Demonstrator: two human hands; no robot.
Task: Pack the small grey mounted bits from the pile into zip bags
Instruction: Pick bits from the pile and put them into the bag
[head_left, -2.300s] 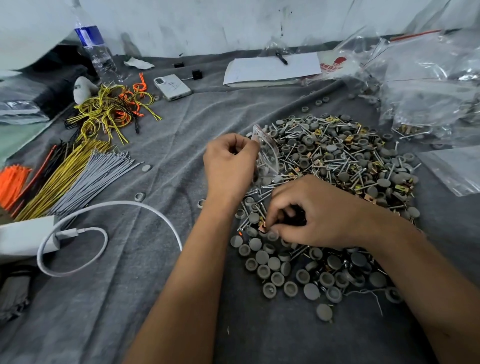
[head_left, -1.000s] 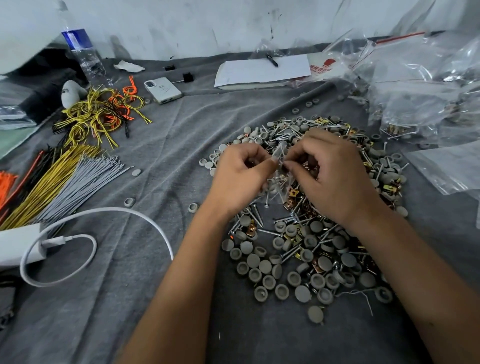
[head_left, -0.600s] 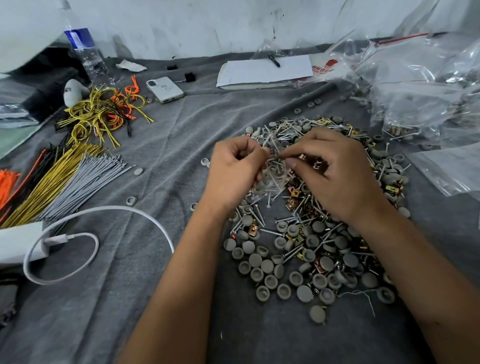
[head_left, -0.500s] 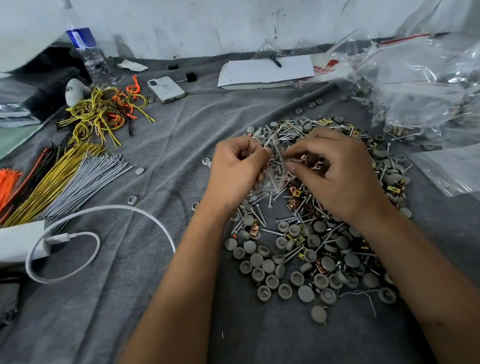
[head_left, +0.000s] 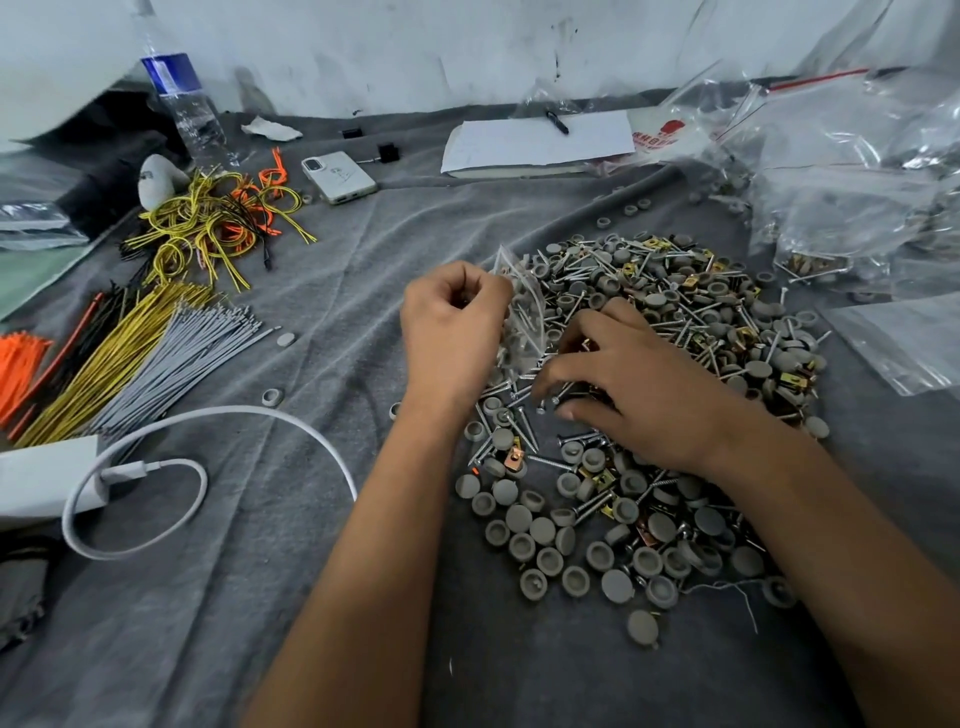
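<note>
While the left hand (head_left: 454, 325) sat curled at the left edge of the pile (head_left: 670, 332), fingers pressed together pinching the top of a small clear zip bag (head_left: 522, 306), the step in hand looked like filling: bag held up, some bits already inside. Right of the bag, the right hand (head_left: 639, 387) lay palm-down on the pile's middle, wrist low, fingers bent and loosely closed over the grey mounted bits (head_left: 524, 519) and screws; what it had pinched, if anything, could not be told. Next move likely called for lifting a few bits left to the bag mouth, kept open. More clear bags (head_left: 852, 171) lay beyond the pile's right side.
</note>
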